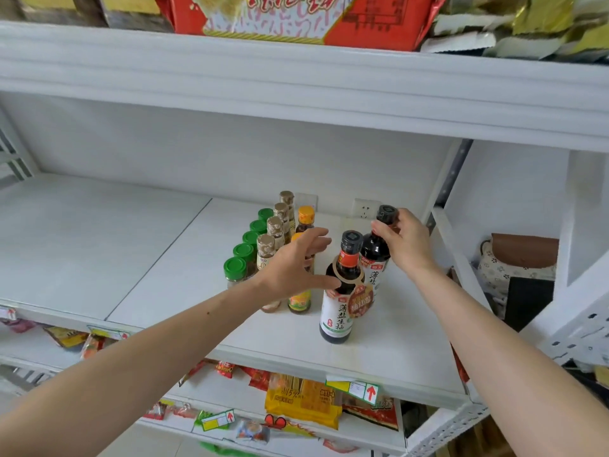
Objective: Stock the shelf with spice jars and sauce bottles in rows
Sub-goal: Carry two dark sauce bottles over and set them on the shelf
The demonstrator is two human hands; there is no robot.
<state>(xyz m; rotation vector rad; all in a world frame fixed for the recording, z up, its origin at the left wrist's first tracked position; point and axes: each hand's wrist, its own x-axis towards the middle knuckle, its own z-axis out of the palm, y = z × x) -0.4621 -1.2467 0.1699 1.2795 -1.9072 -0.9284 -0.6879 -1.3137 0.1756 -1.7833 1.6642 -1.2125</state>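
right hand (pixel 407 244) grips far soy bottle (pixel 375 249) neck | left hand (pixel 293 265) fingers spread, holding nothing, beside near soy bottle (pixel 339 291) | shelf (pixel 197 285)

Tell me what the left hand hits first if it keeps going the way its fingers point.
Probably the orange-capped bottles just beyond the left hand, whose open fingers point up and to the right; depth is unclear from this single view.

- White shelf (pixel 164 258).
- Spice jars (pixel 235 270): green lids.
- Tall bottles (pixel 275 232): gold patterned foil caps.
- Small bottles (pixel 305 217): orange caps.
- Soy sauce bottles (pixel 339 291): dark, black caps, red neck bands, white labels with green.
- Upper box (pixel 296 18): red, white, pink squiggles.
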